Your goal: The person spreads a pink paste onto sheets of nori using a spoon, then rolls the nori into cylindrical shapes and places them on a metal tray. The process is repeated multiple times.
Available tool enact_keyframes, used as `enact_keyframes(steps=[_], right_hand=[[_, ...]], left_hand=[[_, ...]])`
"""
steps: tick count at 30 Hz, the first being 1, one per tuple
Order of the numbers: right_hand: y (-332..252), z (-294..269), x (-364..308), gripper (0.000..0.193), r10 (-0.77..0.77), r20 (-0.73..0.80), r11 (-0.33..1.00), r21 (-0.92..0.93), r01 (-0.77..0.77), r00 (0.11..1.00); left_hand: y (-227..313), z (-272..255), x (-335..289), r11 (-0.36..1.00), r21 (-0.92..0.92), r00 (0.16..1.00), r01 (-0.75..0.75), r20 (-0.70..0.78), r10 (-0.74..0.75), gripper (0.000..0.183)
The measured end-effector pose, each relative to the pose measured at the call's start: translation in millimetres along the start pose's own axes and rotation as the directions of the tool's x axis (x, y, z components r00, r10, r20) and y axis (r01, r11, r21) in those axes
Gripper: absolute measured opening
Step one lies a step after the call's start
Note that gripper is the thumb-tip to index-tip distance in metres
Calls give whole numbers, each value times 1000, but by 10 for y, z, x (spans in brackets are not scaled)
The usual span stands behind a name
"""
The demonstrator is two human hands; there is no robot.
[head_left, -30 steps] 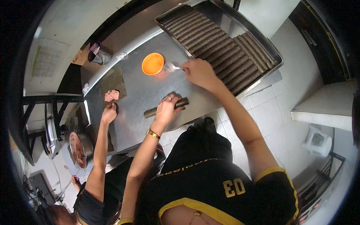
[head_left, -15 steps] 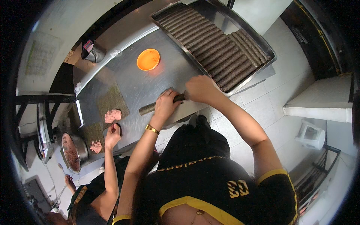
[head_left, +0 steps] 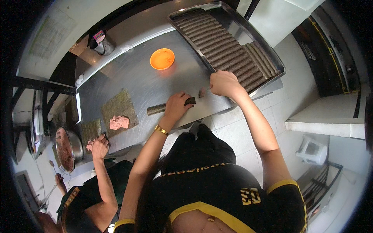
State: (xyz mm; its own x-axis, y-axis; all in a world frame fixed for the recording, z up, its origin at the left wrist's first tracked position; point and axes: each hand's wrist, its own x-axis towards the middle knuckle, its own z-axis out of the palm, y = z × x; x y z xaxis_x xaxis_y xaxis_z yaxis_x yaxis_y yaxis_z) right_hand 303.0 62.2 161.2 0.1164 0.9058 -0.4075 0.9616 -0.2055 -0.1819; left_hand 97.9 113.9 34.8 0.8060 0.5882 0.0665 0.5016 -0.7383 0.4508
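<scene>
The dark roll (head_left: 156, 109) lies directly beneath the left grip (head_left: 178, 105) on the metal surface (head_left: 132, 73). Its long axis runs crosswise, roughly parallel to the near edge of the surface. The longer exposed length extends left of the left grip; the short end projects right, toward the right grip (head_left: 224, 83). The left hand is the nearer: it touches the roll, fingers curled over the top.

The right grip is apart from the roll, beyond its right end and near the tray (head_left: 241, 35). Its fingers are folded closed. A small blurred utensil (head_left: 201, 92) shows between them and the roll; its handle is hidden, but I judge it to be held there. The orange bowl (head_left: 162, 59) stands beyond the left grip. Well left of that grip is a dark sheet (head_left: 120, 104) bearing pink filling (head_left: 119, 122).

Compared with half a second earlier, the right grip has drawn away from the roll's end, where it worked close before. The left grip remains on the roll. The co-worker's hand (head_left: 100, 146) has shifted left, to the other filling-bearing sheet.
</scene>
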Motion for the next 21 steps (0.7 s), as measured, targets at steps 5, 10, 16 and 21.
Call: enact_keyframes(steps=[5, 10, 16, 21], right_hand=[[-83, 245, 85, 30, -51, -1, 996, -76, 51, 999], [-303, 230, 187, 26, -71, 34, 993, -87, 74, 997], [-248, -135, 259, 26, -64, 19, 994, -93, 65, 998], [-614, -525, 506, 24, -408, -100, 907, -157, 391, 907]], left_hand=[[-17, 56, 18, 1000, 3, 1000, -1, 6, 1, 36], [4, 25, 18, 1000, 5, 999, 12, 42, -13, 34], [-168, 332, -57, 994, -95, 993, -48, -109, 37, 35], [-185, 271, -333, 994, -108, 962, -9, -271, -21, 42]])
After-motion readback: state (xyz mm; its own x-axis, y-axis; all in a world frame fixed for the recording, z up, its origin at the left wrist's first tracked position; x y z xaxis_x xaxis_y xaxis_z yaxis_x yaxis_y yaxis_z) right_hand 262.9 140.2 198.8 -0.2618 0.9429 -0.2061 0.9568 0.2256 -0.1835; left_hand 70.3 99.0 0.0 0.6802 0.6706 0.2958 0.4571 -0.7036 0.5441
